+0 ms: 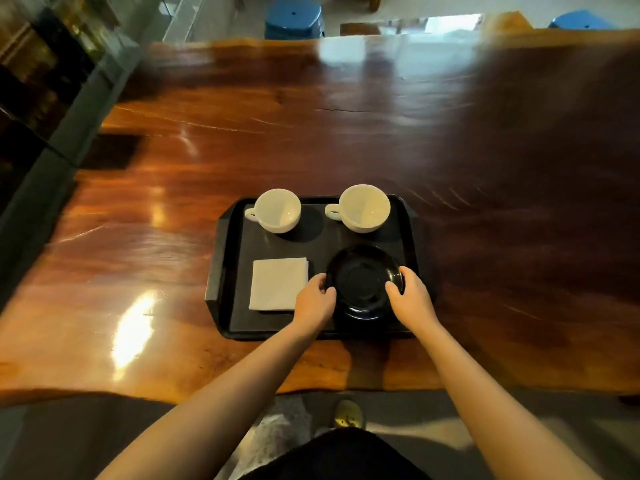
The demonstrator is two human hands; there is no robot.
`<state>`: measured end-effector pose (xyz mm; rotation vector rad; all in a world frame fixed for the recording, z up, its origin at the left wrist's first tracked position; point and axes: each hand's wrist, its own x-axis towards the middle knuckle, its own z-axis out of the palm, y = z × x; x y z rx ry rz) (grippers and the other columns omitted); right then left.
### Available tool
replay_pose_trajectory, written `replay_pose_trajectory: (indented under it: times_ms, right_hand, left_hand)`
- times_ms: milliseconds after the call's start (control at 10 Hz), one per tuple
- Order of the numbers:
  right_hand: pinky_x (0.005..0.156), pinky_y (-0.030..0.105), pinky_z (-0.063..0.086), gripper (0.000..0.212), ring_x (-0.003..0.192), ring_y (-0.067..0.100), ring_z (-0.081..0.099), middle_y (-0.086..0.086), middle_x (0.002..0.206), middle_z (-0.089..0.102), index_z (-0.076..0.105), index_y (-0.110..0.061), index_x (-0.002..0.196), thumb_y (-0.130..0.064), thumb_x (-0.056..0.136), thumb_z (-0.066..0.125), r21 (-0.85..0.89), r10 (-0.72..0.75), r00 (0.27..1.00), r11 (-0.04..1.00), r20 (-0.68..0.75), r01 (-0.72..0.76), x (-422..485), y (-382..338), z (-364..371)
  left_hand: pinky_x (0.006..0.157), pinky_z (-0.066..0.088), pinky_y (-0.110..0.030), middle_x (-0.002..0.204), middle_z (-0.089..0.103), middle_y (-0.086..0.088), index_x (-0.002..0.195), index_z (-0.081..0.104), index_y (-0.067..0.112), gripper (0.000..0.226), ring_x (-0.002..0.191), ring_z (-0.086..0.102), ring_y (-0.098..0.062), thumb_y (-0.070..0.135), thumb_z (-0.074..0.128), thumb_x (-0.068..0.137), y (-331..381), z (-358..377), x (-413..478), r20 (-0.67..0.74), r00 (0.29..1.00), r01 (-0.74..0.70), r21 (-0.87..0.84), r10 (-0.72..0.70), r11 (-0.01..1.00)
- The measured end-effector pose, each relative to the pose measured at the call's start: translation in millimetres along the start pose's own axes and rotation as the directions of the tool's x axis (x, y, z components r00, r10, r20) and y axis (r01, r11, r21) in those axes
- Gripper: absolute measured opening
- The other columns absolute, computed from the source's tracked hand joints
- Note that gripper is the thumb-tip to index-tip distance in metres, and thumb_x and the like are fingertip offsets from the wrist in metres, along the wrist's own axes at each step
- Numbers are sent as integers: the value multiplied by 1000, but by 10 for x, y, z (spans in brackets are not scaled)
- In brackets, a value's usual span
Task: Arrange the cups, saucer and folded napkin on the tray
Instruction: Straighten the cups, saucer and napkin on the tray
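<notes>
A black tray point(227, 237) lies on the wooden table near its front edge. Two white cups stand upright at the tray's back: one on the left point(278, 211), one on the right point(363, 208), both handles pointing left. A folded white napkin point(277, 284) lies flat at the tray's front left. A black saucer point(363, 282) sits at the front right. My left hand point(313, 301) grips the saucer's left rim and my right hand point(410, 296) grips its right rim.
The glossy wooden table point(346, 133) stretches far beyond the tray on all sides. Blue stools point(294, 17) stand past the far edge. A dark ledge runs along the left. My foot point(348, 414) shows on the floor below the table's front edge.
</notes>
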<state>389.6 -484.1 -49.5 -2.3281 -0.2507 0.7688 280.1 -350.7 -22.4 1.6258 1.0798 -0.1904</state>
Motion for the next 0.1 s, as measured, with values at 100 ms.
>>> replay_pose_trajectory:
  times_ms: [100]
  right_hand:
    - [108,42,38,55,133,31,38,14,143,43,34,-5,141,-25,93,52,-131,-30,999,991,42,35,11,-80,-152]
  left_hand:
    - [94,41,-26,139,53,-12,139,44,10,45,121,54,-24,13,44,94,90,-47,-26,-27,1000,-6,64,8,998]
